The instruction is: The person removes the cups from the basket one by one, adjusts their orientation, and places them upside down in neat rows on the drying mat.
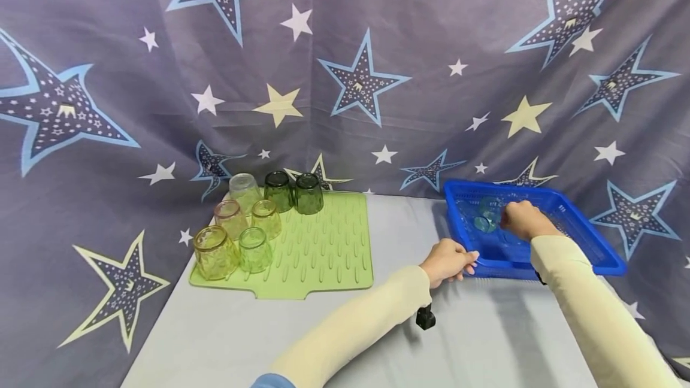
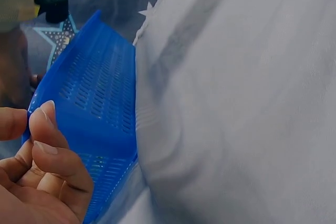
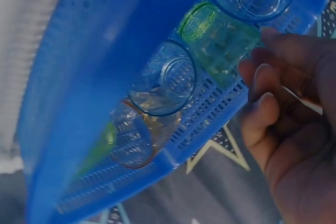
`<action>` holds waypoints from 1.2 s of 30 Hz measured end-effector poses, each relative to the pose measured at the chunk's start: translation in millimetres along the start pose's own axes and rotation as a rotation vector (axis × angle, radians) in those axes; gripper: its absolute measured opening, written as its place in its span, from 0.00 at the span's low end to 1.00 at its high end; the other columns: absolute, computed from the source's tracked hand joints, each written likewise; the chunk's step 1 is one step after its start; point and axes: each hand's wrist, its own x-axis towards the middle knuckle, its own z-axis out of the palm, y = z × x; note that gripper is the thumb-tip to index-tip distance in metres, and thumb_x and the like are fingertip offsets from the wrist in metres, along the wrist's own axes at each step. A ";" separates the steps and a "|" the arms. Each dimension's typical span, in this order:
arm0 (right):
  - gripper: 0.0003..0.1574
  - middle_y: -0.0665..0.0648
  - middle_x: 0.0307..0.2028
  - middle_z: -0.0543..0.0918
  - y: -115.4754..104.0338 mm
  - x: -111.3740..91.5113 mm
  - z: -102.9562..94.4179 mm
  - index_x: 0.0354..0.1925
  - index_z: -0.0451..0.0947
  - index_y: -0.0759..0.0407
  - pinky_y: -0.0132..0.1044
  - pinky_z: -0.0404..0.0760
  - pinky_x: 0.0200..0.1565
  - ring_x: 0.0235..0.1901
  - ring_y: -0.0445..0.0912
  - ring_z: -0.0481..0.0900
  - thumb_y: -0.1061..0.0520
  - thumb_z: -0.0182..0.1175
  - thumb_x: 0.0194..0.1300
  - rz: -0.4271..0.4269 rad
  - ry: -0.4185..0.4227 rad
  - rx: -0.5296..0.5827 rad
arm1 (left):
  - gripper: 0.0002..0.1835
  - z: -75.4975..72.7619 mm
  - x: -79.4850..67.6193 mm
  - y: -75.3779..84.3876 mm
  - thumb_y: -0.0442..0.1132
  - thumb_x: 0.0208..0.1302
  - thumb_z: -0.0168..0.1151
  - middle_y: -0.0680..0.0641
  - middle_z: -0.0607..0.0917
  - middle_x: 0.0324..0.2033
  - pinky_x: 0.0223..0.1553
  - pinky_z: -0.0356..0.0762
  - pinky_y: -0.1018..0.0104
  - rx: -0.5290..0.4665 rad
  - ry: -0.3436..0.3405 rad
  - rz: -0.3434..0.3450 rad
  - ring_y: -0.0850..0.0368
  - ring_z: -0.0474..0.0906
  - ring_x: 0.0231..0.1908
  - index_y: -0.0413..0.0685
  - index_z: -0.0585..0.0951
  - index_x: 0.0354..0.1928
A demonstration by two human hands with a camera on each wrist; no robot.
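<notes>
A green glass (image 3: 218, 45) lies tilted in the blue basket (image 1: 507, 267) at right, the right hand (image 1: 525, 220) curled at it, grip unclear, the left hand (image 1: 446, 261) pinching the basket's rim; seven glasses (image 1: 265, 219) stand on a green mat (image 1: 329, 244) at left, others (image 3: 163, 77) apparently remaining, on a white table (image 1: 463, 346) before a starry curtain (image 1: 431, 17).

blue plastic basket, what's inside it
The basket holds a green glass tumbler, two bluish glass tumblers and an amber-rimmed glass tumbler; a yellow-green object is partly covered by the wall; anything fully behind is hidden.
</notes>
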 end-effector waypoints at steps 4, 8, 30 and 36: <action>0.10 0.69 0.31 0.85 -8.8 12.1 2.5 0.33 0.86 0.68 0.64 0.82 0.39 0.35 0.68 0.85 0.60 0.71 0.61 -0.043 -0.009 -0.055 | 0.17 0.4 0.3 -1.3 0.45 0.72 0.67 0.45 0.88 0.23 0.15 0.59 0.68 -0.004 0.002 -0.001 0.62 0.67 0.11 0.44 0.86 0.26; 0.11 0.68 0.30 0.85 -14.5 18.2 6.5 0.33 0.85 0.67 0.63 0.82 0.39 0.34 0.66 0.85 0.58 0.73 0.61 -0.045 -0.028 -0.082 | 0.17 1.1 0.4 -2.8 0.45 0.72 0.67 0.47 0.86 0.20 0.14 0.58 0.68 -0.013 -0.001 0.007 0.62 0.67 0.11 0.45 0.86 0.25; 0.10 0.65 0.24 0.83 -13.9 33.5 27.9 0.29 0.83 0.67 0.62 0.82 0.31 0.26 0.64 0.84 0.61 0.72 0.61 -0.148 0.014 -0.184 | 0.17 3.7 -5.9 -5.5 0.45 0.71 0.68 0.50 0.85 0.17 0.13 0.58 0.68 0.016 0.021 0.012 0.61 0.66 0.11 0.46 0.85 0.23; 0.08 0.66 0.23 0.83 -16.0 36.7 21.7 0.26 0.82 0.66 0.62 0.82 0.30 0.26 0.65 0.84 0.72 0.61 0.60 -0.176 0.066 -0.236 | 0.18 -0.6 -3.7 -1.6 0.46 0.71 0.68 0.52 0.85 0.17 0.14 0.59 0.67 0.030 0.027 0.022 0.61 0.67 0.11 0.49 0.85 0.22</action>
